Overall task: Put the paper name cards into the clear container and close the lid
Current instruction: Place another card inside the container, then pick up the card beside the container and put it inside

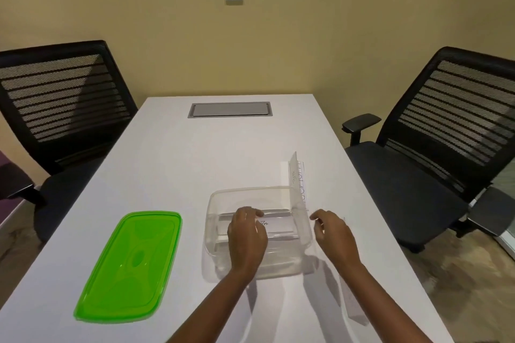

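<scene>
A clear plastic container (212, 220) stands open on the white table, right of centre. My left hand (246, 234) reaches down inside it, palm down, fingers curled on a white name card (280, 227) lying in the container. More folded name cards (297, 175) stand upright against the container's far right corner. My right hand (334, 234) hovers just outside the right wall, fingers apart and empty, its fingertips near the rim. Another card (353, 308) lies on the table beside my right forearm. The green lid (131, 264) lies flat to the left, apart from the container.
The white table (195, 153) has a grey cable hatch (230, 109) at its far end. Black mesh office chairs stand on the left (61, 97) and right (446, 125) sides. A yellow wall is behind.
</scene>
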